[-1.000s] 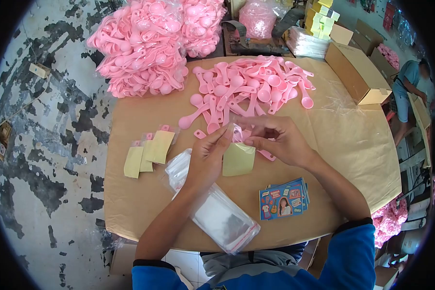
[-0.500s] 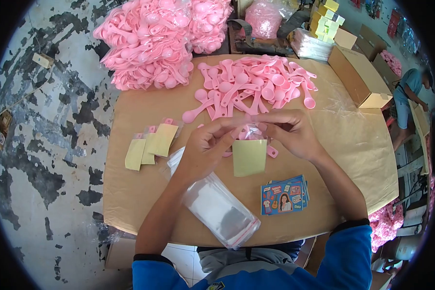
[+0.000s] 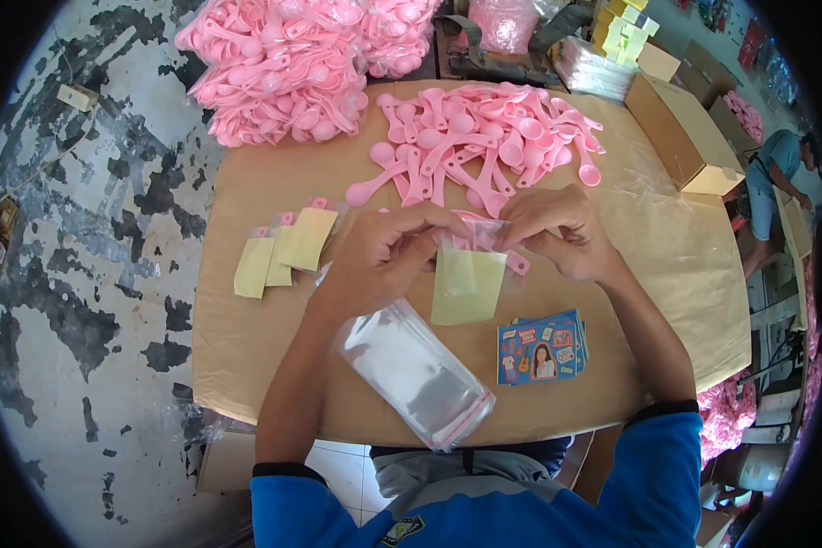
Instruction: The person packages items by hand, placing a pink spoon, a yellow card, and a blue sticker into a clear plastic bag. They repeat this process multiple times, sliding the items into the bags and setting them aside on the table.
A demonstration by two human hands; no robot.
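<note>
A clear plastic bag with a pale yellow card (image 3: 468,288) in it hangs between my hands over the table. My left hand (image 3: 385,251) pinches the bag's upper left corner between thumb and fingers. At the upper right edge, my right hand (image 3: 564,233) is closed on the bag with bent fingers. Pink plastic shows through and behind the bag's top. Just beyond my fingers spreads a loose pile of pink measuring spoons (image 3: 484,142). Below my left wrist lies a stack of clear plastic bags (image 3: 416,370). Near my right forearm rests a small stack of printed cards (image 3: 541,349).
Several bagged yellow cards (image 3: 283,251) lie at the left of the brown-covered table (image 3: 676,310). Large bags of pink spoons (image 3: 279,73) stand at the back left. A cardboard box (image 3: 683,132) sits at the back right, and another person (image 3: 776,192) is farther right.
My fingertips, which met above the bag's top, have moved apart to its two upper sides. The bag's opening shows more now. The camera view has shifted slightly.
</note>
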